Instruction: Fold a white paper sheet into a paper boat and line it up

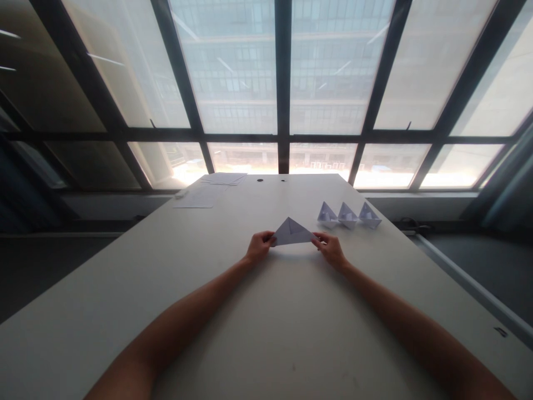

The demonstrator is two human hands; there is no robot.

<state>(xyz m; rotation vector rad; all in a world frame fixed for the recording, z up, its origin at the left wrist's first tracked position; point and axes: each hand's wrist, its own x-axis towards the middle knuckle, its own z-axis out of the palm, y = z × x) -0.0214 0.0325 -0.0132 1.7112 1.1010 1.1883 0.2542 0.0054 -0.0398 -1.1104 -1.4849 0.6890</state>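
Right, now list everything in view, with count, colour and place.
Triangular folded white paper: one, held out between both hands above the table
Boat-shaped folded white papers: three, in a row beyond the right hand
Flat white paper sheets: several, exact count unclear, far left of the table
Long white table: one, centre
Round dark spots: two, near the table's far edge
Small dark item: one, too small to identify, near the table's right edge
Black-framed glass windows: many panes, across the back
Blue-grey curtains: one at each side
Left hand: one, grip on the paper's left corner
Right hand: one, grip on its right corner
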